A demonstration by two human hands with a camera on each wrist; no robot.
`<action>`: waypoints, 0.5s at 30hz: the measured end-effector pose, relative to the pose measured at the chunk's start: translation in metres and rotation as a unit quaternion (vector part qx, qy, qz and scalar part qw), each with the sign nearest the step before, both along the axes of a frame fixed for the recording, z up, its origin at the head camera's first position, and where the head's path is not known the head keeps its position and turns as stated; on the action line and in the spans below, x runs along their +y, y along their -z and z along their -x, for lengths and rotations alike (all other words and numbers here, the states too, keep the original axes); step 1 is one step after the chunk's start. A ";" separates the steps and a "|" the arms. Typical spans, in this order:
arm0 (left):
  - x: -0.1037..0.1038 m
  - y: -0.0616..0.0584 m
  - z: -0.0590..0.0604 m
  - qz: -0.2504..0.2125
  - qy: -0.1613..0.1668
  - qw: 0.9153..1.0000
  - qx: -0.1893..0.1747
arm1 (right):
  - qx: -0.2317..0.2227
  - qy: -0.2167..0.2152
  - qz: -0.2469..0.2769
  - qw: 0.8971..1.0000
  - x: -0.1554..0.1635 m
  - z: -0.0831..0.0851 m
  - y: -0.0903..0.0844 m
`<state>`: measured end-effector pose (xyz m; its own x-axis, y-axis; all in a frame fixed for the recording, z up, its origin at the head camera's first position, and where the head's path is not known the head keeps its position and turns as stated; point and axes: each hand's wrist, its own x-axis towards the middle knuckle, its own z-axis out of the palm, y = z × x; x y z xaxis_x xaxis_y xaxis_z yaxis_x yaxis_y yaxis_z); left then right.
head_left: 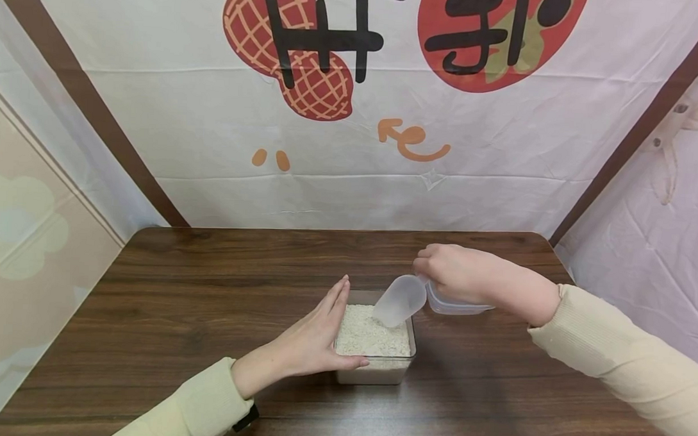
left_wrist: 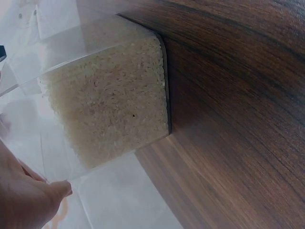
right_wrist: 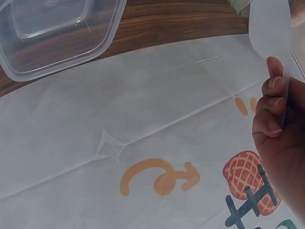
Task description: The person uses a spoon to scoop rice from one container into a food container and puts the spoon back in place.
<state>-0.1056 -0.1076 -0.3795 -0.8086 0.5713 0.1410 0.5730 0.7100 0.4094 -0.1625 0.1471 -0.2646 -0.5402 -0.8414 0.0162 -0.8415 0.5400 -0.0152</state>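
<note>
A clear square container point(head_left: 378, 376) filled with white rice point(head_left: 365, 334) stands on the table. My left hand point(head_left: 313, 338) rests against its left side, fingers straight along the wall and thumb over the near rim. In the left wrist view the rice point(left_wrist: 109, 100) shows through the container's wall, with the left thumb point(left_wrist: 52, 193) at its edge. With curled fingers, my right hand point(head_left: 457, 270) grips the handle of a translucent white scoop point(head_left: 402, 300). The scoop tilts down, its front end at the rice surface. In the right wrist view the fingers point(right_wrist: 269, 107) wrap round the scoop's handle.
Just right of the rice container, partly under my right hand, is a clear plastic box point(head_left: 452, 306), its rim also seen in the right wrist view. The dark wooden table point(head_left: 208, 290) ends at a white printed cloth point(head_left: 349, 199) behind, with more cloth at both sides.
</note>
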 end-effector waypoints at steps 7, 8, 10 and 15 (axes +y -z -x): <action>-0.001 0.001 0.001 -0.002 0.003 1.000 0.002 | 0.026 0.004 -0.010 1.000 -0.001 0.000 -0.001; -0.001 0.001 0.001 -0.003 0.004 1.000 0.003 | 0.029 0.005 -0.013 0.999 -0.002 0.000 -0.001; -0.001 0.001 0.001 -0.004 0.004 1.000 0.003 | 0.033 0.007 -0.019 0.999 -0.003 -0.001 -0.002; -0.001 0.001 0.002 -0.006 0.005 1.000 0.005 | 0.044 -0.002 -0.030 0.999 -0.009 -0.002 -0.003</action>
<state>-0.1074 -0.1083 -0.3806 -0.8009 0.5781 0.1559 0.5848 0.6991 0.4115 -0.1608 0.1385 -0.2616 -0.5363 -0.8439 0.0134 -0.8398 0.5351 0.0918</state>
